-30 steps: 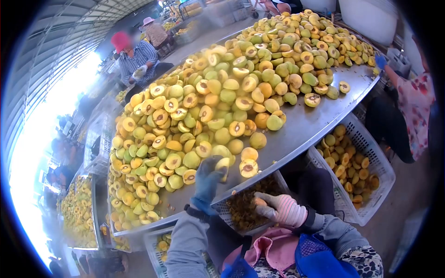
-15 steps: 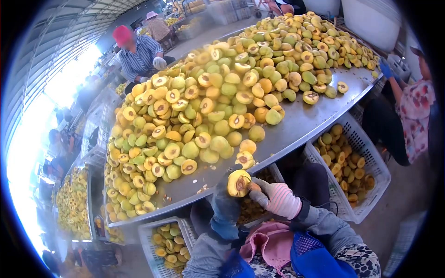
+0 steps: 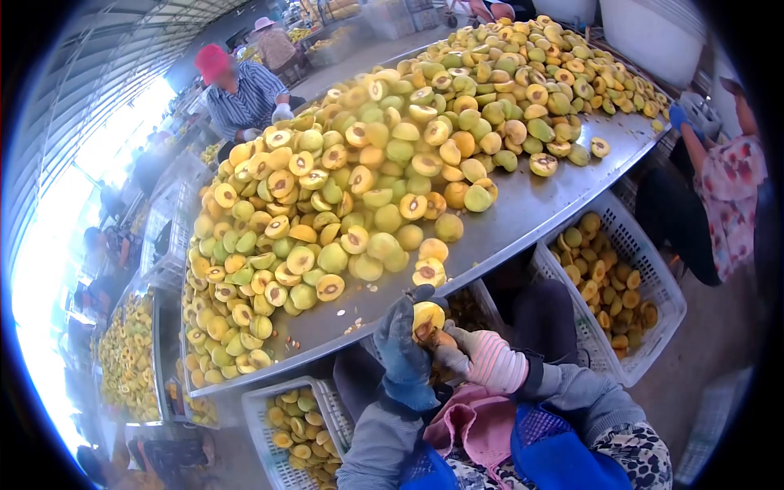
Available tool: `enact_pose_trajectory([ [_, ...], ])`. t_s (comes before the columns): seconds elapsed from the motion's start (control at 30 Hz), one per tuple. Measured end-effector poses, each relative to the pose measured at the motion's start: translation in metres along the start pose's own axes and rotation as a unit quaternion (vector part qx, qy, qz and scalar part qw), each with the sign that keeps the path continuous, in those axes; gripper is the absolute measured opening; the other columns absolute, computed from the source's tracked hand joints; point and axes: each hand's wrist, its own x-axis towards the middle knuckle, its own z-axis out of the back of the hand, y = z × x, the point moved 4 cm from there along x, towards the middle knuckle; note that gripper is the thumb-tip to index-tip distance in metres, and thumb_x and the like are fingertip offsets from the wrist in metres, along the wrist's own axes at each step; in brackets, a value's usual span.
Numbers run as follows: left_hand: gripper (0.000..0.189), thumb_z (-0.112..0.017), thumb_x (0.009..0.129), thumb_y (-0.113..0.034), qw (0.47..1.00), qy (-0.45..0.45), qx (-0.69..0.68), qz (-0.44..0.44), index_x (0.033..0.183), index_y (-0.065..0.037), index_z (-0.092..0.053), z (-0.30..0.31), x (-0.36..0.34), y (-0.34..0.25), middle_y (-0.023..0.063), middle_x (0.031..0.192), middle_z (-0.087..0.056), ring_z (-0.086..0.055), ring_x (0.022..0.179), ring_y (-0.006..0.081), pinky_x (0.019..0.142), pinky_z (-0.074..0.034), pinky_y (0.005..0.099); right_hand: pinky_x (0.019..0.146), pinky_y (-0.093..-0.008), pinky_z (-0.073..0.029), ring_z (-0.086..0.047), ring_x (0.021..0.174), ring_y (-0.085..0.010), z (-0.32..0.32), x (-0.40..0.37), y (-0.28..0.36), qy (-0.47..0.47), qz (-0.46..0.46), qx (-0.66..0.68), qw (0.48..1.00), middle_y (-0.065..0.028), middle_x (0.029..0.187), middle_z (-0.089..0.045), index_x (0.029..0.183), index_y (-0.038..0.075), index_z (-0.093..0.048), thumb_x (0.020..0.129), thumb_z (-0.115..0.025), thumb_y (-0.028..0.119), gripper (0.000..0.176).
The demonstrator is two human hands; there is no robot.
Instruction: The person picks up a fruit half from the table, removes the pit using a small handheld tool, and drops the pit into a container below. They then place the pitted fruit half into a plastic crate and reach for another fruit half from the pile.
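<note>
My left hand (image 3: 404,351), in a blue-grey glove, holds a halved yellow fruit (image 3: 428,317) with its cut face showing, just off the table's front edge. Against that cut face are the fingertips of my right hand (image 3: 486,358), in a pink-and-white striped glove with bare-looking tips. Its fingers are pinched together; any small thing between them cannot be made out. Beyond my hands a big heap of halved fruit (image 3: 327,204) covers much of the metal table (image 3: 523,216). One fruit half (image 3: 429,272) lies at the table edge close to my left hand.
Crates of fruit halves stand below the table, one at the right (image 3: 653,327) and one at the lower left (image 3: 260,425). A person in a red cap (image 3: 245,98) sits across the table; another in a floral top (image 3: 735,188) is at the right. White tubs (image 3: 653,41) stand behind.
My left hand has turned and come round the side of the fruit half, which is now tilted. My right hand has moved slightly left and down. The view has shifted slightly.
</note>
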Motion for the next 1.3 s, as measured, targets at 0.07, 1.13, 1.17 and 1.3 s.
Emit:
enact_pose_trajectory([
  [0.07, 0.038, -0.048, 0.1, -0.026, 0.999, 0.027, 0.033, -0.034, 0.111, 0.007, -0.064, 0.002, 0.002, -0.002, 0.0161, 0.101, -0.07, -0.066, 0.09, 0.02, 0.084, -0.053, 0.0308, 0.069, -0.0307, -0.049, -0.062, 0.075, -0.0176, -0.005, -0.003, -0.005, 0.054, -0.104, 0.176, 0.977, -0.0087, 0.082, -0.065, 0.111, 0.0, -0.063, 0.101, -0.05, 0.039, 0.042],
  [1.13, 0.057, -0.073, 0.078, -0.03, 0.907, 0.274, 0.318, 0.036, 0.123, 0.0, -0.055, -0.045, 0.098, 0.134, 0.0198, 0.106, -0.065, -0.065, 0.093, 0.0337, 0.084, -0.052, 0.0399, 0.066, -0.0459, -0.05, -0.066, 0.074, -0.0393, 0.013, -0.007, -0.054, 0.121, -0.129, -0.275, 0.945, -0.0194, 0.079, -0.067, 0.127, 0.005, -0.052, 0.095, -0.054, 0.047, 0.053],
  [1.17, 0.055, -0.072, 0.078, -0.029, 0.894, 0.296, 0.331, 0.06, 0.121, 0.002, -0.055, -0.049, 0.101, 0.132, 0.021, 0.107, -0.065, -0.065, 0.094, 0.035, 0.083, -0.052, 0.0409, 0.064, -0.0449, -0.051, -0.066, 0.073, -0.0388, 0.019, -0.006, -0.049, 0.099, -0.124, -0.262, 0.952, -0.0191, 0.08, -0.067, 0.131, 0.004, -0.052, 0.094, -0.056, 0.046, 0.056],
  [1.3, 0.049, -0.068, 0.079, -0.022, 0.935, 0.252, 0.137, 0.209, 0.118, 0.004, -0.053, -0.032, 0.091, 0.155, 0.0199, 0.105, -0.065, -0.067, 0.089, 0.032, 0.078, -0.053, 0.0405, 0.074, -0.046, -0.05, -0.065, 0.083, -0.0413, 0.042, -0.003, -0.032, -0.037, -0.075, -0.118, 0.99, -0.0234, 0.088, -0.067, 0.128, 0.007, -0.051, 0.096, -0.05, 0.046, 0.051],
])
